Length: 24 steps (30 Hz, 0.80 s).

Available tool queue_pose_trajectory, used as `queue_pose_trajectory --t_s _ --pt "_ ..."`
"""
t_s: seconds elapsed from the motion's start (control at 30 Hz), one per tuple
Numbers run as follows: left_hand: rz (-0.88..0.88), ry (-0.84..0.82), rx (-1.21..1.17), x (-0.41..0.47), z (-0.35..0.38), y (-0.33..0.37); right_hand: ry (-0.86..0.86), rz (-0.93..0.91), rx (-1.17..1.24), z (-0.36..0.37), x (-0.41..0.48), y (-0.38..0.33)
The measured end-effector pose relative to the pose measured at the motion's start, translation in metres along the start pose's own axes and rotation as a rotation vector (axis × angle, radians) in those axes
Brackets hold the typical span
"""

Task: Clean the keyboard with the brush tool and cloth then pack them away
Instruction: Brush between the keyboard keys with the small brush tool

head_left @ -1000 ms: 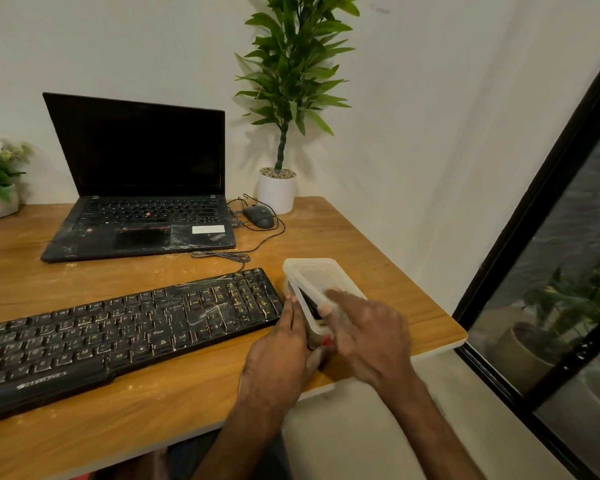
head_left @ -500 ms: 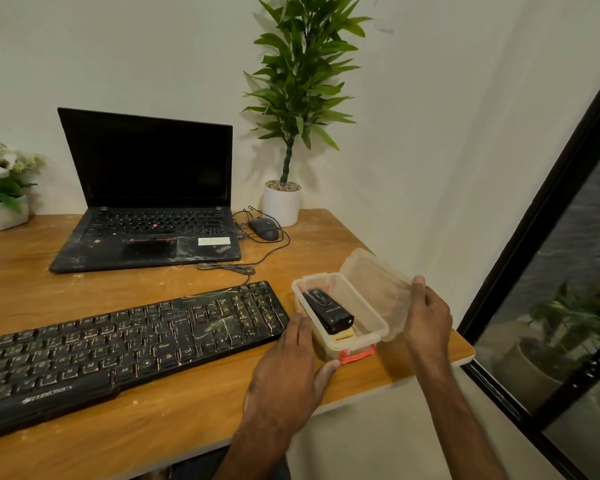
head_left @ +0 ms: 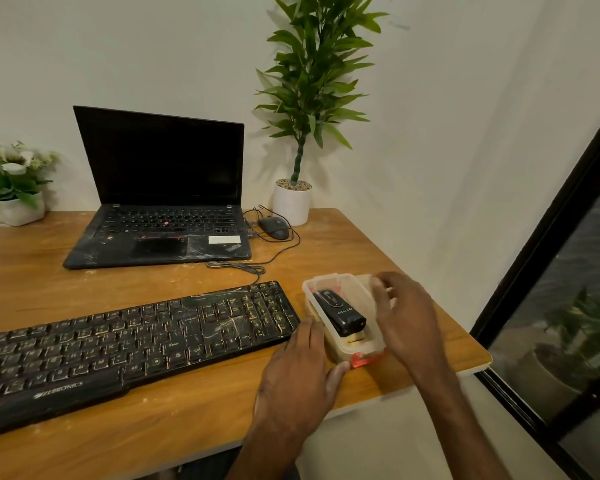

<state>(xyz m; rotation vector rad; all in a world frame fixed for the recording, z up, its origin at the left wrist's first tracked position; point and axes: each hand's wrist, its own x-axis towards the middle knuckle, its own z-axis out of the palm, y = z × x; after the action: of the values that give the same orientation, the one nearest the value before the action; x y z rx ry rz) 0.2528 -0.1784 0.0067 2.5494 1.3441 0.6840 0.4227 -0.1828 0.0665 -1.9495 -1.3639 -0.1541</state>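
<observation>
Keyboard (head_left: 129, 344), black dust-streaked plastic, lay along the wooden desk's (head_left: 187, 427) front edge, uncleaned. Left hand (head_left: 298, 372) pressed flat against the clear plastic box (head_left: 343, 356) by the right front corner, black brush tool (head_left: 340, 311) inside. Right hand (head_left: 409, 317) hovered above; grip unreadable. I judged a rightward shove could tip the box off.

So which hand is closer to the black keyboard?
Left. The left hand rests against the plastic box right beside the right end of the keyboard; the right hand is across the box, at its right side.
</observation>
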Motion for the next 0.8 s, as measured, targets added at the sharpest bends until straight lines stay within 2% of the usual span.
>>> queue_pose_trajectory --t_s 0.07,0.13,0.2,0.3,0.47,0.6,0.8 --pt "0.01 0.004 0.012 -0.001 0.001 0.0 -0.164 -0.084 -0.13 0.002 -0.001 -0.023" --pt "0.016 -0.001 0.002 -0.001 0.001 -0.002 -0.329 -0.089 -0.343 0.007 0.0 -0.036" --pt "0.014 -0.003 -0.032 -0.002 0.0 -0.003 -0.433 -0.073 -0.442 0.01 0.0 -0.038" --pt "0.017 -0.004 -0.086 -0.003 -0.004 -0.005 -0.456 -0.062 -0.372 0.007 0.004 -0.038" --pt "0.04 -0.055 -0.237 -0.009 -0.006 -0.016 -0.497 -0.103 -0.419 0.005 0.007 -0.039" --pt "0.036 -0.083 -0.453 -0.014 -0.015 -0.024 -0.54 -0.082 -0.351 0.003 0.011 -0.035" --pt "-0.08 -0.047 -0.75 -0.014 -0.021 -0.04 -0.559 -0.117 -0.446 0.006 0.014 -0.039"
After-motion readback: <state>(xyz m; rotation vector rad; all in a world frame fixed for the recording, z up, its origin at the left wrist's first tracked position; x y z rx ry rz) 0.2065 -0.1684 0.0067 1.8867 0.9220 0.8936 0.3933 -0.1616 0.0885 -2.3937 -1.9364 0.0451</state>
